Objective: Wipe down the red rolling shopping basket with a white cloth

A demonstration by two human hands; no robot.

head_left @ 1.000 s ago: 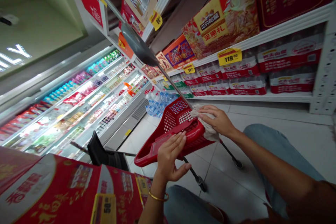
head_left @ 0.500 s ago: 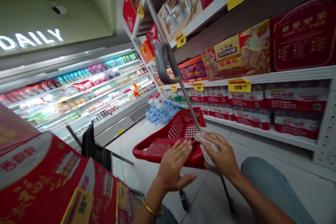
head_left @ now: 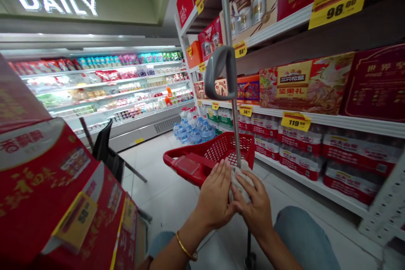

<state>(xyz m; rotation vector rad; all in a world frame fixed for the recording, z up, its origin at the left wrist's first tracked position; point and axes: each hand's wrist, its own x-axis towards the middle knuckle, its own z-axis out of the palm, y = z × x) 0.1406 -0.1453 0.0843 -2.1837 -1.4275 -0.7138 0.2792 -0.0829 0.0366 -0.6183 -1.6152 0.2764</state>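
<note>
My right hand (head_left: 255, 204) presses a pale cloth (head_left: 243, 183) around the lower part of a metal pole (head_left: 234, 126). My left hand (head_left: 216, 192) lies against the cloth's left side, its fingers extended and close together, the thumbs of both hands meeting below. Behind my hands a red plastic basket (head_left: 186, 165) with a perforated wall surrounds the pole, its near edge partly hidden by my left hand. A grey loop handle (head_left: 220, 72) is fixed higher up on the pole.
Shelves (head_left: 373, 124) of gift boxes and bottled drinks line the right. Red cartons (head_left: 41, 185) stand close at the left, near a black chair (head_left: 107, 152). Wrapped water bottles (head_left: 194, 130) sit on the floor before a lit fridge (head_left: 148, 120).
My left hand has moved off the basket's edge to the cloth, meeting my right hand. The view has turned, and the pole now stands more upright.
</note>
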